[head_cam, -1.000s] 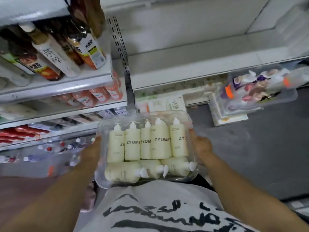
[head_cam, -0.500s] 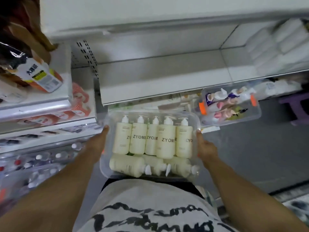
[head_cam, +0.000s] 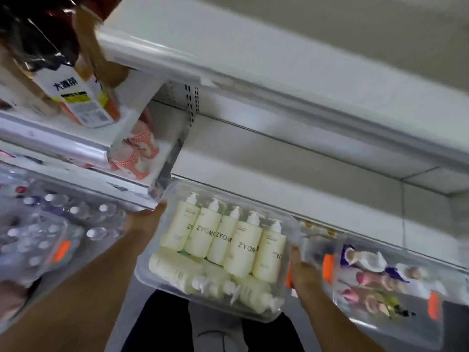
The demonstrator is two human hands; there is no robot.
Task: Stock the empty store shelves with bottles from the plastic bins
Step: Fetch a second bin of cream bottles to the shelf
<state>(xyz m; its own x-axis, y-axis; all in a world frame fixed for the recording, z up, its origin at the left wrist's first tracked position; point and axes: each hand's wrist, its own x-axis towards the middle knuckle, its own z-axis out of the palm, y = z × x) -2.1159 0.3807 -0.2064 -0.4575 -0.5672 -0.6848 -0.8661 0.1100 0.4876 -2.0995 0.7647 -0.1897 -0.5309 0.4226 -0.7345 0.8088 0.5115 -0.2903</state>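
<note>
Left hand (head_cam: 144,222) and right hand (head_cam: 302,273) grip the clear bin (head_cam: 143,270) of cream bottles (head_cam: 243,247) before white shelves (head_cam: 279,168).

labelled sauce bottle (head_cam: 83,102): upper left, tilted | pink-orange packets (head_cam: 138,154), perhaps pouches: just below

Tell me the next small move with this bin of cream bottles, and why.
Probably rest the clear bin on the front of the empty shelf just beyond it. The left hand and right hand each hold an end of the bin, so neither is free to lift out a cream bottle, and that shelf looks bare where the bin would sit.
</note>
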